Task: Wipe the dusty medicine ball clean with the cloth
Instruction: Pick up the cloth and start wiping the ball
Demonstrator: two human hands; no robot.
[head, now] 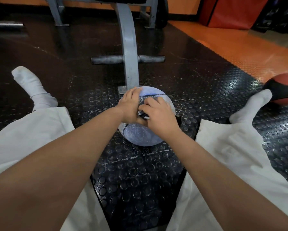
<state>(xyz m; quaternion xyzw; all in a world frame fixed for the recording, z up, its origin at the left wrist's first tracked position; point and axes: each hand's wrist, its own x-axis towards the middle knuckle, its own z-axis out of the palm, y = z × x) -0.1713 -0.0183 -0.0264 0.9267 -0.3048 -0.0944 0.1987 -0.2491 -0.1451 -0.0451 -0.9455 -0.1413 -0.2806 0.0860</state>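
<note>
Between the spread legs: a dusty ball (pixel 140 136) sat on the black studded mat (pixel 139 172), just in front of the foot of a grey bench post (pixel 129 47).
Ball surface: pale with dust, with a dark seam across the far side.
Left hand (pixel 130 104): lay on the ball's upper left, fingers together and curved to its surface.
Right hand (pixel 159 115): was on top of the ball, fingers bent and clamped on the cloth (pixel 143 115).
Cloth: was dark and bunched, mostly hidden under the right hand, with a crumpled edge showing between the hands.
Legs: wore white trousers (pixel 223 147) and white socks (pixel 34 90).
Far right: a red and black ball (pixel 285 87) lay against the right foot.
</note>
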